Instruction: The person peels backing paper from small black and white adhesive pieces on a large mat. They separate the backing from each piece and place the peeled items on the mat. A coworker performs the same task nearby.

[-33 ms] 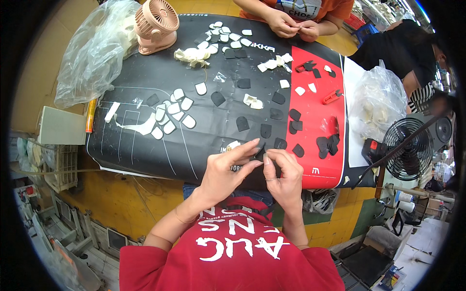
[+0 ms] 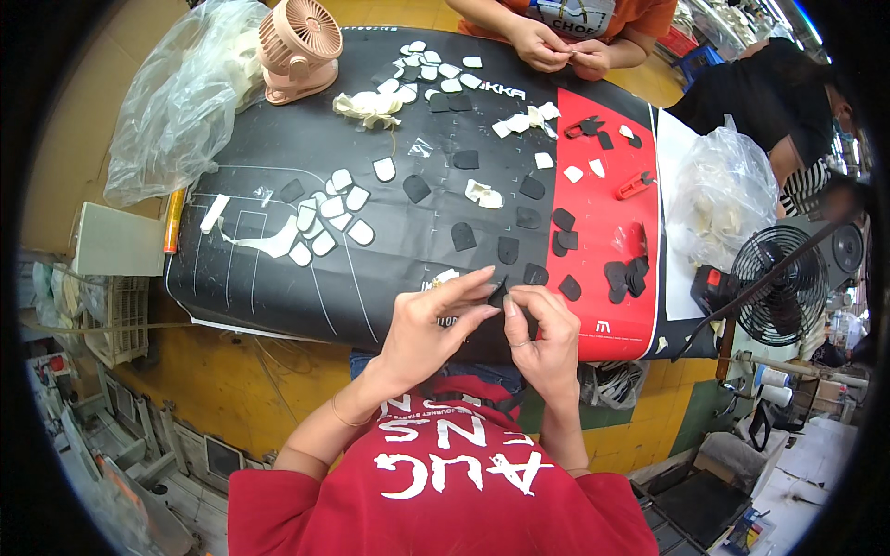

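Observation:
Near the front edge of the table, my left hand [image 2: 422,329] and my right hand [image 2: 544,332] meet over a small black patch [image 2: 499,294]. My left thumb and fingers close around one side of it. The right thumb and forefinger pinch its other side; much of the patch is hidden by fingers. Just beyond lie loose black patches with one rounded end, among them one patch [image 2: 508,250] and another patch [image 2: 535,273]. By my left fingers, a small white scrap [image 2: 446,276] is partly covered.
White-faced patches [image 2: 360,232] lie left of centre, with a white strip [image 2: 273,245] beside them. Red-handled snips [image 2: 635,185] rest on the red area. A pink fan [image 2: 298,51] and a plastic bag [image 2: 176,111] stand far left. Across the table are a co-worker's hands [image 2: 564,51].

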`<state>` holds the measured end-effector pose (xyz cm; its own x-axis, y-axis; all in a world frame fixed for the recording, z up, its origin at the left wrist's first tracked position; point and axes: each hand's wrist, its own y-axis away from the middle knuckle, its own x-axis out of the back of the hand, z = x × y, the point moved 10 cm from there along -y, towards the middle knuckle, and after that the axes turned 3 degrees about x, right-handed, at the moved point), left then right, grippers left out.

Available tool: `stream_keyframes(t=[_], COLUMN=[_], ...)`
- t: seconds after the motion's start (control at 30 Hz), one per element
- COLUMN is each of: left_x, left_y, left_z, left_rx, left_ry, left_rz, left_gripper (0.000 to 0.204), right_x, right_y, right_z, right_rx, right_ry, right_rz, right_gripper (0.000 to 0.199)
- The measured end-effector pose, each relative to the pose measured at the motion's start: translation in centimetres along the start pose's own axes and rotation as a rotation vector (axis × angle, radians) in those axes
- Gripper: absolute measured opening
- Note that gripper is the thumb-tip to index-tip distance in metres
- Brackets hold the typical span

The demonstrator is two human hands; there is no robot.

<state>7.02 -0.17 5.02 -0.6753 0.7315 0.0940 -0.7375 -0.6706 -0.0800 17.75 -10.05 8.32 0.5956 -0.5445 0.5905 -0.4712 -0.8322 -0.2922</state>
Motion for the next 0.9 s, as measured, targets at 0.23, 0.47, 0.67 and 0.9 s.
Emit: stream_keyframes(t=[0.23,0.47,0.67,0.9], left_x=[5.4,8.2,6.7,0.9], left_y=[-0.3,-2.9,-2.4,-2.8], left_z=[-3.8,-4.5,-0.8,0.2], left_rx=[0.270,0.112,-0.184,-0.307], left_ry=[0.087,-0.310,-0.734,-0.671], left_rz=[0.158,0.197,0.326,0.117], left_gripper=[0.018,0.020,0.020,0.019], right_x=[1.6,10.8,8.3,4.9], right_y=[0.4,-1.8,-4.9,-2.2], right_z=[2.4,7.6,11.1,10.0], right_rx=[-0.154,-0.155,-0.053,0.022], right_ry=[-0.129,0.533,0.837,0.643], right_rz=[-0.022,0.305,0.130,-0.007], right_gripper=[0.008,0.013,0.019,0.021])
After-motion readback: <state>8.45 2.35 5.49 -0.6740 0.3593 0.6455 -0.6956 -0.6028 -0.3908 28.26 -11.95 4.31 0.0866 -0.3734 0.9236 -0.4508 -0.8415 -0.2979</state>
